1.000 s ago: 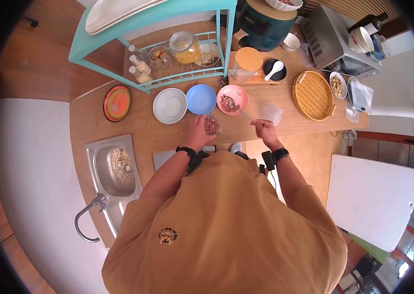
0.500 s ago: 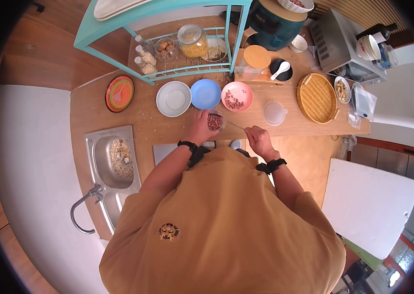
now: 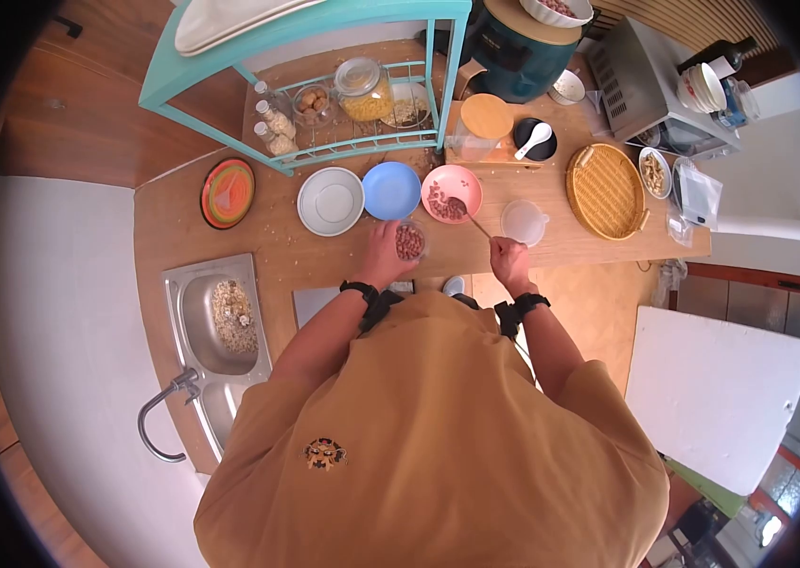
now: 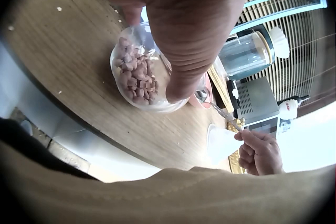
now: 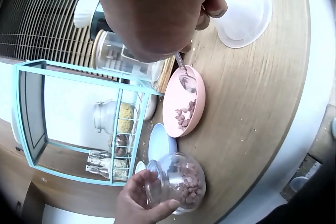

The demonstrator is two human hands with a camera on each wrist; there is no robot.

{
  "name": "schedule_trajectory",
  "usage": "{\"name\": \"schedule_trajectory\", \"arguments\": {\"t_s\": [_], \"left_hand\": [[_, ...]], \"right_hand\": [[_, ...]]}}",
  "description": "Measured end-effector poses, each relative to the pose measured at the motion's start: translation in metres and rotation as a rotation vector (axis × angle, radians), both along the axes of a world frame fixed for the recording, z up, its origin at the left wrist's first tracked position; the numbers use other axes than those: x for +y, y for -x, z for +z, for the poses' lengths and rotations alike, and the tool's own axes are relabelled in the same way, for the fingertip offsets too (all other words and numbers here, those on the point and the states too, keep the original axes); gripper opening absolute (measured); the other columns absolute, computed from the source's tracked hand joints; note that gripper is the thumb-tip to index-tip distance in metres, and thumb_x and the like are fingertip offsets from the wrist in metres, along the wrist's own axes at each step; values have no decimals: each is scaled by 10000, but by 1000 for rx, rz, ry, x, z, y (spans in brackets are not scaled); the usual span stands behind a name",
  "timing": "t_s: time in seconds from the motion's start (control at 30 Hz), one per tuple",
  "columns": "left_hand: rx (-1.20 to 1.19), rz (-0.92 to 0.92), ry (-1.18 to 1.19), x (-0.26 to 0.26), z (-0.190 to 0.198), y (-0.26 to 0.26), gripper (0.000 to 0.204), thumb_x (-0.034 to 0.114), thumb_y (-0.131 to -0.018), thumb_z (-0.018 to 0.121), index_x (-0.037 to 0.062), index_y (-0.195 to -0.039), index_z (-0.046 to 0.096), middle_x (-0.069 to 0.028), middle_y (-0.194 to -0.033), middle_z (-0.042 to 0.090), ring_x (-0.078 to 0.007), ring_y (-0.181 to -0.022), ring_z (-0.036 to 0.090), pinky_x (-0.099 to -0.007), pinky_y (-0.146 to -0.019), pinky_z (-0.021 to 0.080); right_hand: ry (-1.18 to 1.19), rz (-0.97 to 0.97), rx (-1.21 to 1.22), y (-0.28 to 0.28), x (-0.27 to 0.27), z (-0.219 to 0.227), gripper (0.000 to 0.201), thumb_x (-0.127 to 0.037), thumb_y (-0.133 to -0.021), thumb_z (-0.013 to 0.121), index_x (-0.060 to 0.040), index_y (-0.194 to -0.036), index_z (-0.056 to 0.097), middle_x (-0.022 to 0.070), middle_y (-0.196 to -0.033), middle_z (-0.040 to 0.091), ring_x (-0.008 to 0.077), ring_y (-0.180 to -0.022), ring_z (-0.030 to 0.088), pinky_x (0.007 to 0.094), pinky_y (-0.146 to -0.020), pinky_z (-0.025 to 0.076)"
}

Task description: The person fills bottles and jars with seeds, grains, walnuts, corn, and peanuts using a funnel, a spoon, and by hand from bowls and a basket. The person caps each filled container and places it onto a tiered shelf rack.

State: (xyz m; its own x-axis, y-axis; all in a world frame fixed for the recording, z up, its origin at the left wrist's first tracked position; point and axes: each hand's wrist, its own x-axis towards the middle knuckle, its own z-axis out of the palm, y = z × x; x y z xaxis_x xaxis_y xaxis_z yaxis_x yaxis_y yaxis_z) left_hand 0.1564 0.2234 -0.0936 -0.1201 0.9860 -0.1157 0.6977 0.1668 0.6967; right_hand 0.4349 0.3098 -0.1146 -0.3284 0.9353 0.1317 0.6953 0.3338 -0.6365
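My left hand [image 3: 384,256] grips a clear glass jar [image 3: 409,242] around its neck, at the counter's front edge. Reddish peanuts [image 5: 190,184] lie inside the jar. In my right hand [image 3: 511,263] is the handle of a metal spoon [image 3: 478,227], pinched between thumb and fingers. The spoon's bowl dips inside a pink bowl [image 3: 465,180], which has more peanuts along one side. A blue bowl [image 3: 390,191] and a white bowl [image 3: 331,203] stand in a row to its left. A translucent lid [image 3: 524,222] lies on the counter near my right hand.
A turquoise rack [image 3: 362,144] with jars and bottles rises behind the bowls. To the right are a wicker tray [image 3: 605,192] and a microwave [image 3: 641,90]. A white spoon rests on a black dish [image 3: 540,147]. At left is a steel sink [image 3: 215,331] containing pale food scraps.
The spoon went from the pink bowl to the jar's mouth half a second ago, and is now back in the pink bowl. The left hand keeps its hold on the jar.
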Motion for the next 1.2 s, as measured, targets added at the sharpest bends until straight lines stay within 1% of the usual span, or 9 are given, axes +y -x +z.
{"name": "schedule_trajectory", "arguments": {"t_s": [0.1, 0.17, 0.2, 0.27, 0.37, 0.7, 1.0, 1.07, 1.2], "left_hand": [[3, 1, -19, -1, -5, 0, 888, 233, -572, 825, 22, -1319, 394, -182, -1312, 448, -359, -1231, 401, -435, -1060, 340], [17, 0, -21, -2, -7, 0, 889, 234, -571, 823, 22, -1320, 392, -182, -1316, 444, -360, -1231, 400, -435, -1060, 341], [17, -2, -20, -2, -7, 0, 889, 234, -571, 823, 22, -1320, 392, -182, -1316, 444, -360, -1231, 400, -435, -1060, 341], [29, 1, -15, -2, -6, 0, 890, 230, -574, 851, 11, -1312, 405, -181, -1309, 454, -353, -1231, 412, -431, -1061, 347], [16, -2, -5, -1, -6, 0, 891, 237, -573, 831, 20, -1317, 392, -180, -1319, 439, -360, -1232, 397, -436, -1059, 343], [18, 6, -15, -2, -11, 0, 891, 238, -576, 833, 12, -1316, 392, -178, -1312, 445, -361, -1228, 397, -438, -1057, 342], [-1, 6, -29, -3, -7, 2, 885, 227, -592, 827, 11, -1326, 382, -188, -1320, 438, -364, -1231, 401, -437, -1055, 349], [5, 3, -25, -3, -8, 1, 891, 229, -596, 828, 12, -1334, 376, -190, -1320, 435, -365, -1235, 396, -437, -1063, 344], [8, 1, -17, -3, -12, 2, 890, 231, -599, 830, 15, -1335, 379, -189, -1322, 434, -365, -1239, 391, -436, -1067, 340]], "right_hand": [[134, -73, 97, 10, -10, -14, 198, -144, -817, 600, -5, -676, 614, 222, -629, 568, 389, -601, 585, 439, -547, 463], [320, -152, 194, 15, -11, -28, 212, -165, -861, 600, 8, -747, 647, 116, -543, 543, 183, -460, 513, 357, -461, 408], [320, -153, 194, 15, -9, -30, 212, -165, -861, 600, 8, -747, 647, 116, -543, 543, 183, -460, 513, 357, -461, 408], [1044, -367, 735, 17, -4, -30, 186, -145, -889, 574, 17, -828, 643, -9, -516, 430, 78, -432, 381, 273, -398, 319], [1009, -397, 821, 18, -2, -25, 162, -137, -909, 563, 14, -913, 621, -74, -549, 357, 40, -425, 309, 212, -390, 249], [934, -335, 861, -9, 14, 1, 191, -158, -914, 581, 15, -864, 646, -60, -516, 393, 43, -411, 331, 222, -386, 268], [876, -42, 552, 0, -17, 40, 197, -143, -917, 589, -4, -813, 681, -47, -531, 456, 44, -469, 383, 252, -431, 322], [472, 106, 412, 11, -27, 41, 167, -119, -894, 609, 4, -799, 670, 24, -545, 542, 154, -486, 494, 321, -485, 403], [104, 332, 210, 26, -35, 61, 99, -82, -866, 627, -6, -811, 661, 182, -638, 556, 342, -571, 544, 377, -525, 430]]}}
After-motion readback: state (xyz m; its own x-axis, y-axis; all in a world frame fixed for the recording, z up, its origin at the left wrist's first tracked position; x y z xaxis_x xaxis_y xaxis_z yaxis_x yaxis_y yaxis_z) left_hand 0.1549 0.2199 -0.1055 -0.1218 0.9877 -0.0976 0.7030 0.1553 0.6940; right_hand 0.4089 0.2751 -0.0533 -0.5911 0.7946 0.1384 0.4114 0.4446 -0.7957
